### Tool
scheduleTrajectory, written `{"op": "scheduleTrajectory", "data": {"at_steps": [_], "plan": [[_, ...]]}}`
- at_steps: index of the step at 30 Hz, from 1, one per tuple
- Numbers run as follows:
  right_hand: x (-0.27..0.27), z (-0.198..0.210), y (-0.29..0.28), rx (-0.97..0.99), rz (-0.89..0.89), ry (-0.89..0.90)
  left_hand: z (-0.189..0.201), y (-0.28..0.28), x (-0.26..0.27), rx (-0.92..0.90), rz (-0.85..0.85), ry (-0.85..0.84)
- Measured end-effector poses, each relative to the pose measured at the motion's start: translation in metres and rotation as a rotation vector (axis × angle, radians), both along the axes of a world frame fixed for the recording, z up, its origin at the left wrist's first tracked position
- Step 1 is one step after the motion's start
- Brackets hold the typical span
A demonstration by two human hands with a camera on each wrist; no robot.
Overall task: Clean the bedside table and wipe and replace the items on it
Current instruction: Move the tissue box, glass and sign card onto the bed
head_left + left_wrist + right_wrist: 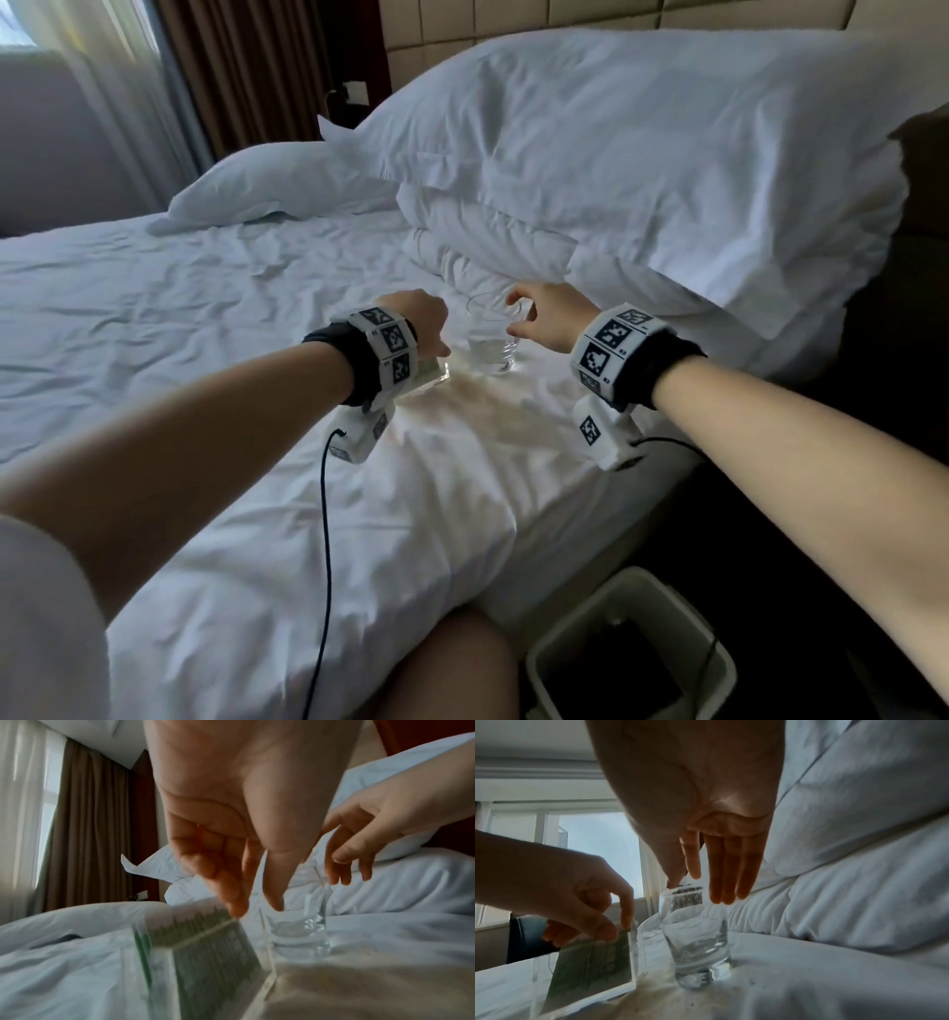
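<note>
A clear drinking glass (493, 339) stands upright on the white bed sheet (205, 308) in front of the pillows. My right hand (544, 318) is over its rim with the fingers nearly straight. In the right wrist view the thumb tip touches the rim of the glass (698, 943) and the other fingers hang beside it. Just left of the glass, my left hand (426, 324) pinches the top edge of a clear acrylic sign holder (595, 969) with a green printed card inside. The holder (205, 953) leans tilted on the sheet and is blurred in the left wrist view.
Two stacked white pillows (642, 154) lie right behind the glass, with another pillow (277, 185) further left. A white waste bin (631, 652) stands on the floor beside the bed at lower right. Brown curtains (246, 67) hang by the window. Cables trail from both wrist cameras.
</note>
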State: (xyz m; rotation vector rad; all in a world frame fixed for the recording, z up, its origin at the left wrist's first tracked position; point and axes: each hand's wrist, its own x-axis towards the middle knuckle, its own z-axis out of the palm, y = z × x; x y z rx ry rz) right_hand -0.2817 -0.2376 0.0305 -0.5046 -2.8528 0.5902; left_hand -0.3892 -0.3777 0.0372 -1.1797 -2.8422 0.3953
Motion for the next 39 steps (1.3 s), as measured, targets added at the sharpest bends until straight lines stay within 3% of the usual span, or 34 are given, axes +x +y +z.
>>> {"op": "scheduleTrajectory", "data": {"at_steps": [7,13,16,23,28,34,39], "plan": [[0.074,0.035,0.018,0.002,-0.078,0.068,0.058,0.019,0.042,0.182,-0.098,0.039],[0.163,0.033,0.06,-0.06,-0.117,0.002,0.108,0.086,0.125,0.402,-0.335,0.036],[0.229,0.026,0.109,-0.052,-0.282,-0.048,0.111,0.142,0.178,0.382,-0.466,-0.036],[0.383,-0.003,0.197,-0.122,-0.784,-0.034,0.082,0.26,0.294,0.365,-0.805,-0.113],[0.468,-0.03,0.23,-0.135,-1.104,0.008,0.044,0.325,0.352,0.293,-0.916,-0.225],[0.536,-0.041,0.265,-0.092,-1.508,0.112,-0.011,0.38,0.391,0.183,-0.962,-0.39],[0.554,-0.051,0.302,-0.139,-1.646,0.286,-0.036,0.41,0.394,0.183,-0.956,-0.386]]}}
